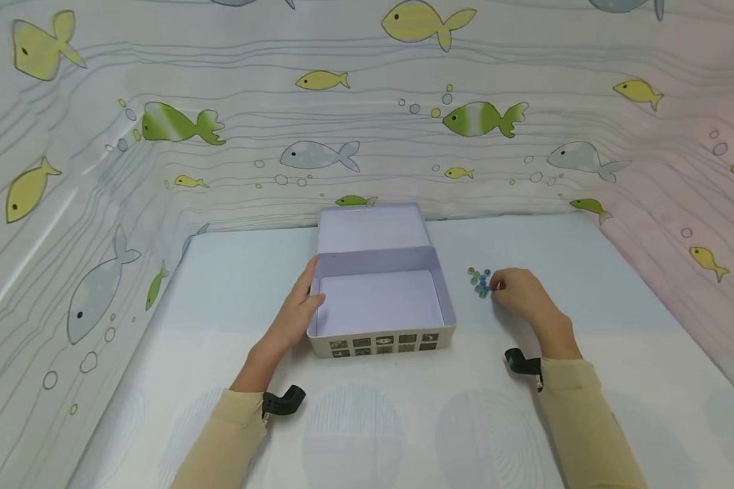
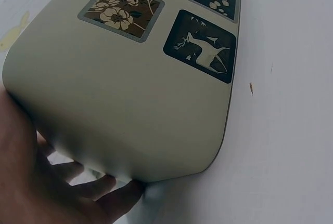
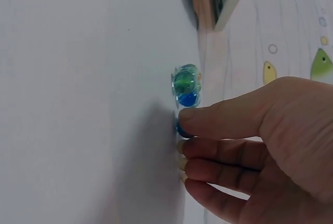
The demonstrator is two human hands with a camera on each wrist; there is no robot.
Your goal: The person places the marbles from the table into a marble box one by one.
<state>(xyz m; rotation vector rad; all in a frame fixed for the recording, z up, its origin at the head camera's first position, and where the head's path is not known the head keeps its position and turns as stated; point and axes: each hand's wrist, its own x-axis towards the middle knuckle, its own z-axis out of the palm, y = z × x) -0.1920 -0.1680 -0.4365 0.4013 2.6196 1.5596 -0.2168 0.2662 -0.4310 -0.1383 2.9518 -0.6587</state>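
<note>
A rectangular tin box (image 1: pixel 393 343) with a raised lid (image 1: pixel 370 227) stands at the middle of the table, pale lilac inside. My left hand (image 1: pixel 295 309) holds its left wall, the thumb over the rim and the fingers outside. In the left wrist view, fingers lie against the cream side of the tin box (image 2: pixel 119 99), near picture squares. Right of the box lies a small cluster of green and blue glass marbles (image 1: pixel 482 288). At its right edge my right hand (image 1: pixel 522 295) pinches a blue marble (image 3: pixel 183 131), partly hidden by the thumb, at the table surface.
A pale table (image 1: pixel 367 387) with faint circle patterns lies under everything. Behind and beside it rises a fish-printed cloth (image 1: pixel 251 122). Black wrist cameras (image 1: pixel 284 401) sit on both forearms, near the sleeve cuffs.
</note>
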